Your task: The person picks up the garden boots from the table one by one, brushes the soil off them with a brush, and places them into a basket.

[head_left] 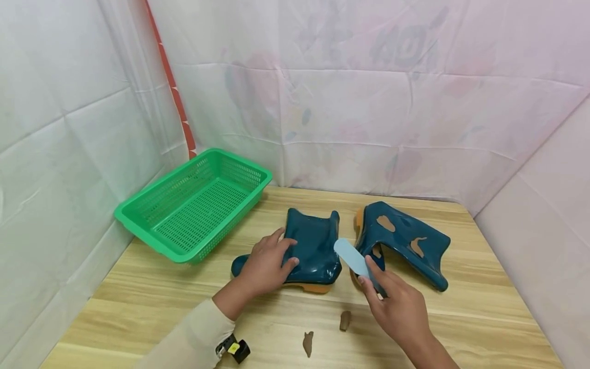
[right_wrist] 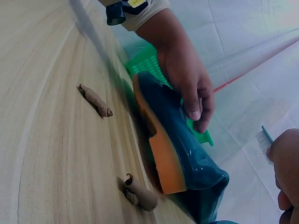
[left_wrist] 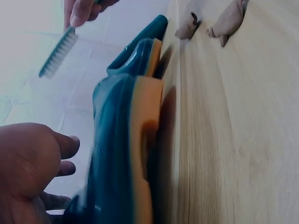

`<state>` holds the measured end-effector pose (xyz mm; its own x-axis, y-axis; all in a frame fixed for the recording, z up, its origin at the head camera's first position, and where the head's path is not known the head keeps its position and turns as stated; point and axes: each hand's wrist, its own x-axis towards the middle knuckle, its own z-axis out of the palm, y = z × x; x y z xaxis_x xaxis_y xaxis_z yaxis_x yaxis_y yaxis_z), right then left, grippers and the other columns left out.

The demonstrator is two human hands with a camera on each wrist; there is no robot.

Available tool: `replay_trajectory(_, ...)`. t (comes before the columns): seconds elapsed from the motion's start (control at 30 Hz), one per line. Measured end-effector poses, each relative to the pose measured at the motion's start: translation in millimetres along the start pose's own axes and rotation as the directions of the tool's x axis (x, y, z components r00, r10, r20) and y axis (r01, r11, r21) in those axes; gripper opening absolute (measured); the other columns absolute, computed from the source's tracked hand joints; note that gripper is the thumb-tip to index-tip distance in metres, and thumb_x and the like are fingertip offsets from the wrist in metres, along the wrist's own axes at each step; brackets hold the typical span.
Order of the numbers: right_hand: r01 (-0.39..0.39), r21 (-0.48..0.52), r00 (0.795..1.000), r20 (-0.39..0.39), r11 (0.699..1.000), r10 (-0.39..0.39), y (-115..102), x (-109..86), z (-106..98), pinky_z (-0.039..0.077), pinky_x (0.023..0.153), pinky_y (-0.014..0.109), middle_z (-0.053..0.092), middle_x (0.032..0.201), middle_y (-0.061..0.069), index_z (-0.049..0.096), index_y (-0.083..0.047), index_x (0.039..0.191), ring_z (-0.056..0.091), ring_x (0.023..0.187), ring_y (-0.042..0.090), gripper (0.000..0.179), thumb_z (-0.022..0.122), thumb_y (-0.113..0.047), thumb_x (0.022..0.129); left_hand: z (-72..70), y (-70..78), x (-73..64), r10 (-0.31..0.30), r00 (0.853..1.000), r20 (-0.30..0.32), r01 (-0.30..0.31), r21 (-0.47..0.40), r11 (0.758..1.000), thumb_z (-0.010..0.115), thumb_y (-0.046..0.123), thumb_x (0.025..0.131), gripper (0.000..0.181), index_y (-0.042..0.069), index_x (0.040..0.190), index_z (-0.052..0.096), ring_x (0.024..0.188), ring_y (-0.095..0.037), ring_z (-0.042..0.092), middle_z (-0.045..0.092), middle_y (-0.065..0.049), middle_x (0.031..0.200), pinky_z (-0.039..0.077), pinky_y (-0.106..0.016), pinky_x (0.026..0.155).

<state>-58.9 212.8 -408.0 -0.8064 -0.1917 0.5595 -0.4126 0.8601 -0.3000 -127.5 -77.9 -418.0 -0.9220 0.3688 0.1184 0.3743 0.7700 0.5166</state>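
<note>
Two dark teal rain boots with orange soles lie on their sides on the table. My left hand (head_left: 267,261) is over the left boot (head_left: 311,246), its fingers spread loosely at the shaft and foot. In my right hand (head_left: 401,307) I hold a light blue brush (head_left: 351,258), gripped between thumb and fingers. The brush is raised in front of the right boot (head_left: 405,218); the left wrist view shows its bristles (left_wrist: 60,53). Brown mud-like patches (head_left: 386,223) stick to the right boot, while the upper surface of the left boot looks glossy.
A green perforated basket (head_left: 230,220) stands at the back left of the wooden table (head_left: 184,318). Two brown curled pieces, one nearer the front (head_left: 308,344) and one beside it (head_left: 344,321), lie before the boots. White sheeting (head_left: 341,113) hangs behind and at both sides.
</note>
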Motion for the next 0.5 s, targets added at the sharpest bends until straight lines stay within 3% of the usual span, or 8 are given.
replay_trajectory(0.13, 0.0, -0.001, 1.0, -0.008, 1.0, 0.0, 3, -1.8, 0, 0.034, 0.045, 0.023, 0.072, 0.082, 0.011, 0.071, -0.003, 0.13, 0.051, 0.057, 0.008, 0.055, 0.087, -0.013, 0.079, 2.3, 8.6, -3.7, 0.099, 0.995, 0.003, -0.099, 0.072, 0.992, 0.067, 0.036, 0.101, 0.042, 0.016, 0.137, 0.063, 0.143, -0.038, 0.037, 0.045, -0.014, 0.155, 0.029, -0.06, 0.113)
replay_trajectory(0.3, -0.023, -0.01, 1.0, 0.008, 1.0, 0.023, 3, -5.0, 1, 0.041, 0.047, 0.025, 0.073, 0.087, 0.014, 0.071, -0.003, 0.13, 0.059, 0.062, 0.013, 0.054, 0.087, -0.014, 0.08, 11.1, 17.3, -8.5, 0.214, 0.973, 0.084, -0.226, 0.184, 0.957, 0.069, 0.036, 0.1, 0.043, 0.02, 0.139, 0.063, 0.134, -0.028, 0.046, 0.056, -0.005, 0.144, 0.033, -0.052, 0.112)
replay_trajectory(0.5, -0.032, -0.007, 0.999, 0.014, 0.999, 0.032, 4, -7.4, 1, 0.039, 0.047, 0.024, 0.073, 0.086, 0.011, 0.07, -0.004, 0.131, 0.054, 0.06, 0.009, 0.054, 0.086, -0.015, 0.081, 20.2, 19.0, -11.1, 0.267, 0.958, 0.106, -0.286, 0.289, 0.913, 0.072, 0.025, 0.098, 0.041, 0.02, 0.138, 0.065, 0.122, -0.021, 0.052, 0.062, 0.001, 0.133, 0.04, -0.043, 0.107)
